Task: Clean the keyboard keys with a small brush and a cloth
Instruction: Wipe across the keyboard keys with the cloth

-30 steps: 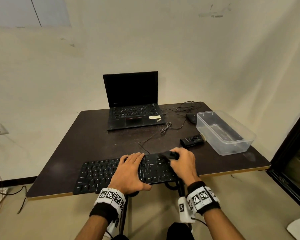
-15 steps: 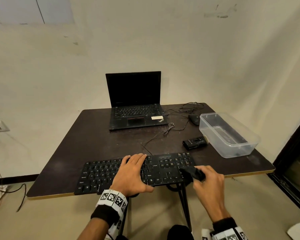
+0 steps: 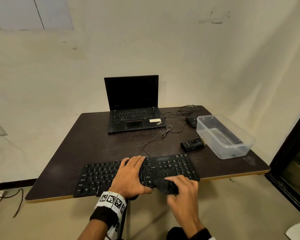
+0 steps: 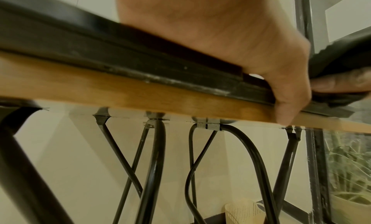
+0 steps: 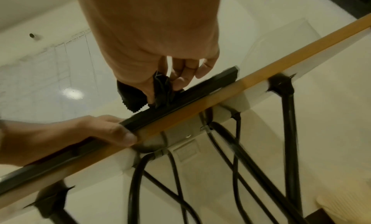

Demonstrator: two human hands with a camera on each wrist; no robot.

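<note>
My left grip [image 3: 130, 175] lies spread flat on the keyboard [image 3: 97, 177]; just right of it, my right grip [image 3: 182, 189] pinches the black cloth [image 3: 164, 185] against the keys.

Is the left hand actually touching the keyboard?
Touching. In the head view the left hand lies flat across the keyboard; the right wrist view shows its thumb against the keyboard's front edge.

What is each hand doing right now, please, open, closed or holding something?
Left hand: open, resting flat on the black full-size keyboard, thumb over its near edge.
Right hand: pinching the bunched black cloth against the keyboard's near edge.
</note>
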